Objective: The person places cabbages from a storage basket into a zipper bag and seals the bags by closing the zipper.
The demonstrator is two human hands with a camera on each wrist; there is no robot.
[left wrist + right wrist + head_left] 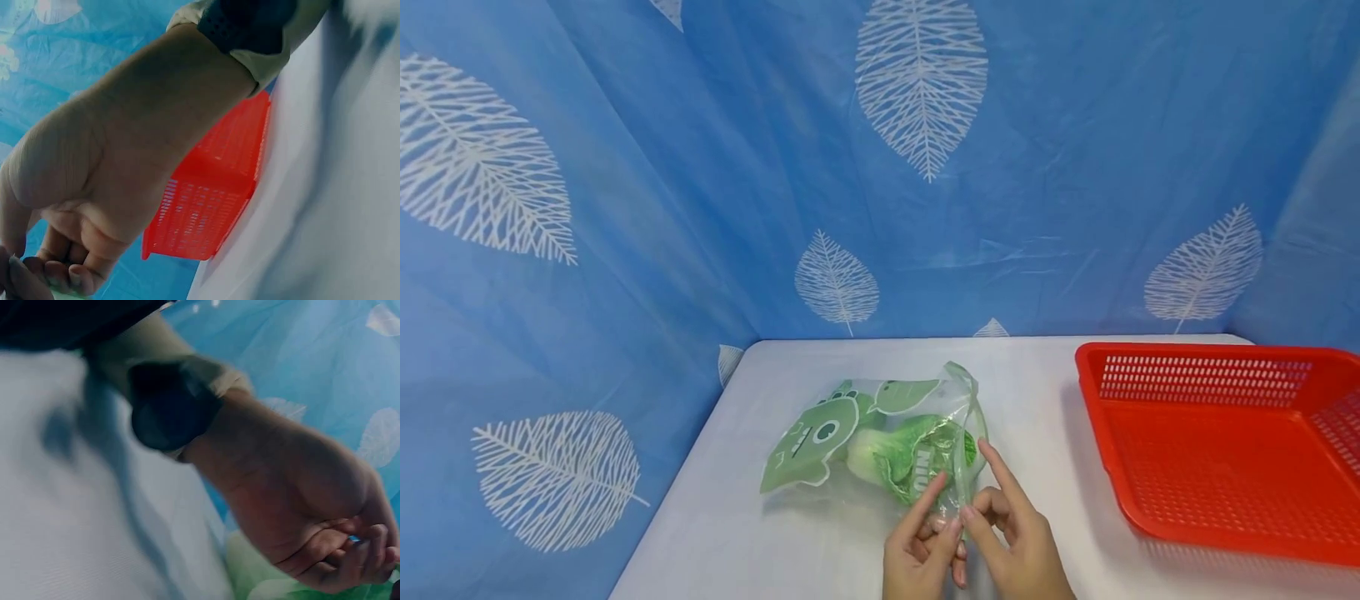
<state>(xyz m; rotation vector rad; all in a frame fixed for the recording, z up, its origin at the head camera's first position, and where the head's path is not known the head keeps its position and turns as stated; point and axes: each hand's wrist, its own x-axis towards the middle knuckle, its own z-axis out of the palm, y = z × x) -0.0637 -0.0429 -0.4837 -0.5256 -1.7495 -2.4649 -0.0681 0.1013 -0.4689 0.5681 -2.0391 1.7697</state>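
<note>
A clear plastic zip bag (820,492) with green cartoon prints lies on the white table in the head view. Inside it shows a leafy green cabbage (868,454), partly covered by the prints. My left hand (917,550) pinches the near end of the bag's green-edged opening. Right beside it, my right hand (1018,533) pinches the same edge, its index finger stretched along the rim. The thumbs nearly meet. In the left wrist view the left hand (81,200) has curled fingers; the right wrist view shows the right hand (306,506) curled too, the bag mostly hidden.
A red plastic basket (1217,350) with slotted walls stands on the right part of the white table (715,533). Behind and to the left hangs a blue cloth (1060,167) with white leaf prints.
</note>
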